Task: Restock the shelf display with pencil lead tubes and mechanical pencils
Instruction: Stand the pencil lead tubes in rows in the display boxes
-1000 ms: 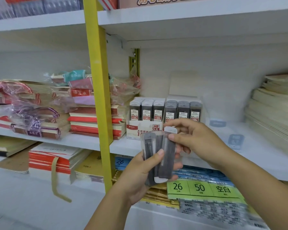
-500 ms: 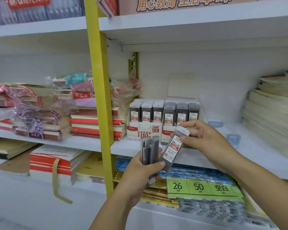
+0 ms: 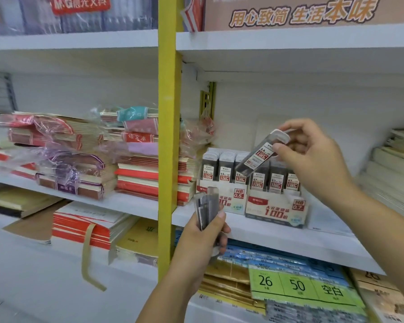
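Observation:
My right hand (image 3: 313,157) pinches one pencil lead tube (image 3: 258,157) by its white cap and holds it tilted above the display boxes. Two white display boxes stand side by side on the middle shelf: the HB 0.5 box (image 3: 224,197) on the left and the HB 0.7 box (image 3: 275,208) on the right, both filled with upright dark tubes. My left hand (image 3: 205,238) grips a small bundle of lead tubes (image 3: 207,207) upright in front of the shelf edge, below the 0.5 box. No mechanical pencils are in view.
A yellow shelf post (image 3: 169,136) rises left of the boxes. Wrapped notebook stacks (image 3: 135,164) fill the shelf beyond the post. Cream paper stacks (image 3: 392,173) sit at the far right. Below lie green labelled packs (image 3: 299,285) and brown envelopes.
My right hand has pulled one tube away from the bundle and lifted it up and to the right, over the display boxes. My left hand keeps the remaining tubes, almost in place.

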Action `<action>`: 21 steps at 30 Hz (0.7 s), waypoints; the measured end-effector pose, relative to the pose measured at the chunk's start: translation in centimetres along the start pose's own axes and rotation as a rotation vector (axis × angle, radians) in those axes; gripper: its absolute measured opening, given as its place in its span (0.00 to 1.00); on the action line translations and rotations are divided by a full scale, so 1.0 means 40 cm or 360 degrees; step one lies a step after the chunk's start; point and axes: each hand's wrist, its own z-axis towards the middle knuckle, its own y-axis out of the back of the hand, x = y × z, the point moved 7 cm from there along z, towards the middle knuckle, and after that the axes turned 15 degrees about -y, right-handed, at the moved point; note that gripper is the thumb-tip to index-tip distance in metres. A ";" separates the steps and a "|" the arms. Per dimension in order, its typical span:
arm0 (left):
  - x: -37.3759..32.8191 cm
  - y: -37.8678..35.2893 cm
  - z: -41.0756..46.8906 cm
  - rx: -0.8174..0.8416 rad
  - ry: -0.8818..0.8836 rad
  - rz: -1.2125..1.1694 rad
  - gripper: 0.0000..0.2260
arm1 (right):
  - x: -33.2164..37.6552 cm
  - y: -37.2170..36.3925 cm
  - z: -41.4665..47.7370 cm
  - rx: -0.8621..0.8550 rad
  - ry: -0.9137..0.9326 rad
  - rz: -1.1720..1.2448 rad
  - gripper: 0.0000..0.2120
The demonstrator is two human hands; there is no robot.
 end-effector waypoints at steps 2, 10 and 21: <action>-0.006 0.022 0.009 -0.0036 -0.0031 0.0030 0.08 | 0.031 -0.036 0.030 -0.0006 0.0140 -0.0353 0.13; -0.006 0.044 0.021 0.0109 0.0046 -0.0021 0.09 | -0.035 -0.154 0.114 0.0247 0.0049 -0.1008 0.12; -0.032 0.024 0.010 0.0240 0.0036 -0.0104 0.11 | -0.040 -0.146 0.032 -0.0101 0.0219 -0.1080 0.10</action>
